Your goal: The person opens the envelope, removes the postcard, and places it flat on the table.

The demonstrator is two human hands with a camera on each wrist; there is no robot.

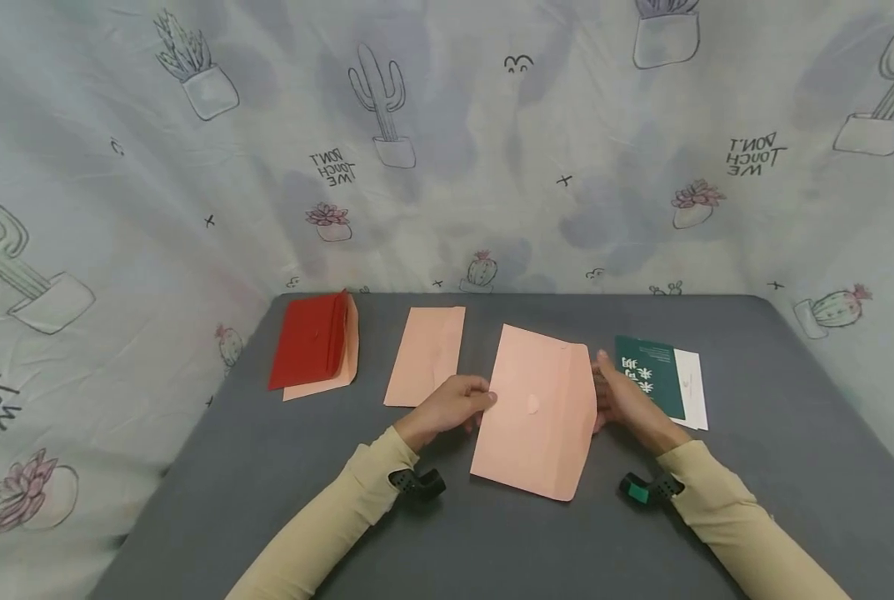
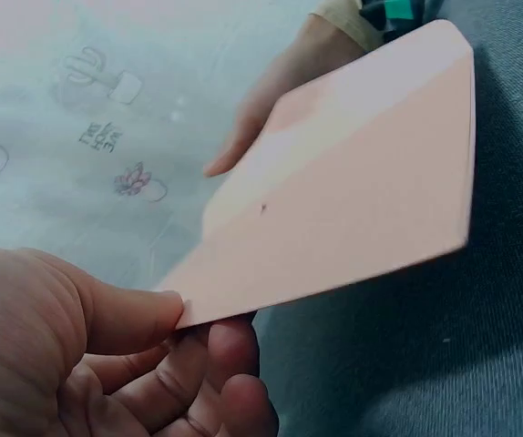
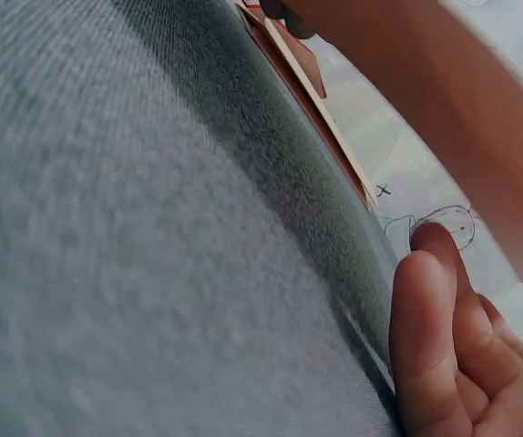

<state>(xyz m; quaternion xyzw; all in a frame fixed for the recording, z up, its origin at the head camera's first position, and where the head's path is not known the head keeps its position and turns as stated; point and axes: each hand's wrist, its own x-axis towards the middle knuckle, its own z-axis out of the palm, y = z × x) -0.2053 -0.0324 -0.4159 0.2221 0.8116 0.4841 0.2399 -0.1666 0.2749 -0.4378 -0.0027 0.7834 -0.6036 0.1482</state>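
Note:
A pink envelope (image 1: 532,433), its flap side facing up, is held above the table between my two hands. My left hand (image 1: 450,405) pinches its left edge, thumb on top and fingers beneath, as the left wrist view shows at the envelope's (image 2: 353,191) near edge. My right hand (image 1: 630,407) stands beside the right edge, thumb raised. In the right wrist view its fingers (image 3: 425,319) are loosely extended below the envelope (image 3: 435,100), with a gap visible between them. Part of the right hand is hidden behind the envelope in the left wrist view.
Another pink envelope (image 1: 426,354) lies behind my left hand. At the far left a red envelope (image 1: 304,342) rests on a pink one (image 1: 351,350). Beyond my right hand lie a dark green card (image 1: 660,367) and a white card (image 1: 691,383). Patterned cloth (image 1: 447,208) hangs behind the grey table (image 1: 267,500).

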